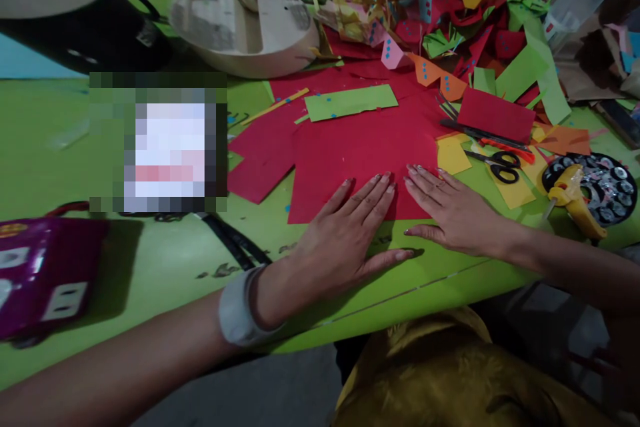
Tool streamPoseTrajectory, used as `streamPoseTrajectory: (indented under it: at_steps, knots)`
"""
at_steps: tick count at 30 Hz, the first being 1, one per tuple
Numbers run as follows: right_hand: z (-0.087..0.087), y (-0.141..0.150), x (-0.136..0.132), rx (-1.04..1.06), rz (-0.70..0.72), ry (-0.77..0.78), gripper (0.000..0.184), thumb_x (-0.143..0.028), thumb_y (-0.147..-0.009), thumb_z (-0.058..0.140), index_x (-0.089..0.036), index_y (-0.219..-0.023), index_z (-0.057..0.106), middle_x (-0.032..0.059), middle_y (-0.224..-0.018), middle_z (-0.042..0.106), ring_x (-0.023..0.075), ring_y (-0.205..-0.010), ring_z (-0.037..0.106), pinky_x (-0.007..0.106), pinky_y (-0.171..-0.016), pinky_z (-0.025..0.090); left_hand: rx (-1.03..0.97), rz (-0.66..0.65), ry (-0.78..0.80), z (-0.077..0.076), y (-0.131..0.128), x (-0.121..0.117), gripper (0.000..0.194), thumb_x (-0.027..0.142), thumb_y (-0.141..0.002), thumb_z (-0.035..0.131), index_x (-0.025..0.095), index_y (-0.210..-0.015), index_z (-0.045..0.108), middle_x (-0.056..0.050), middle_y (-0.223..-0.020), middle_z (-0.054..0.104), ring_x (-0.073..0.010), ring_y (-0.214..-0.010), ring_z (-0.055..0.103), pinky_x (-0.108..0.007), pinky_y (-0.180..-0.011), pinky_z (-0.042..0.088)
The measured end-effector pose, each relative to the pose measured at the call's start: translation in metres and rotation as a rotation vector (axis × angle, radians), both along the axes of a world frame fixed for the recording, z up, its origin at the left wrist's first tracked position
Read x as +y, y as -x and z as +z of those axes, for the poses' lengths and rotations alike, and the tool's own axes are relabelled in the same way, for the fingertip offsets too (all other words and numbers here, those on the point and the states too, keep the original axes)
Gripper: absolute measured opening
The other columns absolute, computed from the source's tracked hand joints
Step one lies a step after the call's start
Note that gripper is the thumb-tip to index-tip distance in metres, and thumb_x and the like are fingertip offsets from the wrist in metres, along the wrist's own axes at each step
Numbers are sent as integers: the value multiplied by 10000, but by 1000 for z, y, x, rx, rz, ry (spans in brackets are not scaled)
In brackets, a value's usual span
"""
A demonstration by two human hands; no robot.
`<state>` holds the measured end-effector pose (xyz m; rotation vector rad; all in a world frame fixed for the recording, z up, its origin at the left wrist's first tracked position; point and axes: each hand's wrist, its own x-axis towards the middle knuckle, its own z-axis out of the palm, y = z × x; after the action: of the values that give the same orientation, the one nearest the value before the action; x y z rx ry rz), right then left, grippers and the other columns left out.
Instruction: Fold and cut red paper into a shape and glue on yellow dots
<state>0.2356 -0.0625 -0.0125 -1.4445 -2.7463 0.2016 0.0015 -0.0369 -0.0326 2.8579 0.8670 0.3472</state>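
Observation:
Both my hands rest flat near the front edge of a large red paper sheet (350, 147) on the green table. My left hand (345, 233) has its fingers stretched over the sheet, thumb on the bare table. My right hand (450, 213) lies beside it, fingertips on the red paper and thumb pointing left; nothing is in either hand. A green paper strip (353, 103) lies across the back part of the sheet. To the right of my right hand are black-handled scissors (505, 167), partly over yellow paper pieces (517, 183).
A yellow glue gun (575, 193) rests on a round black tray (620, 177) at right. Behind are piled paper garlands (425, 20) and a round pale stand (245, 33). At left sit a purple box (45, 273), a blurred-out object (170, 140) and a black lanyard (235, 243).

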Motion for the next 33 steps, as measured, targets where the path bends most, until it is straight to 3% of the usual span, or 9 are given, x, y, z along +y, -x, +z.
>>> streamPoseTrajectory:
  at_steps: [12,22,33]
  knots:
    - [1,-14,-4,-5,-21,7,842,-649,-973,234,-3,-1500,352,226,-1587,302,300,-1501,266,484,-1232,253,49,-33,7,8,8,5,898,716,-948,229,75,-1574,176,-197,-1603,292,-284,-1496,278,-471,-1229,222]
    - [0,-15,-2,-74,-20,-1,871,-663,-968,132,-13,-1523,304,205,-1605,266,286,-1511,238,496,-1236,229,38,50,-46,2,39,-1,900,710,-951,234,63,-1574,180,-204,-1601,297,-319,-1482,303,-496,-1208,281]
    - [3,-41,-15,-115,-100,-77,784,-625,-991,201,-60,-1514,348,213,-1564,369,306,-1476,331,559,-1199,285,64,71,-54,5,38,-2,895,708,-954,206,42,-1551,243,-202,-1595,315,-295,-1491,289,-477,-1222,245]
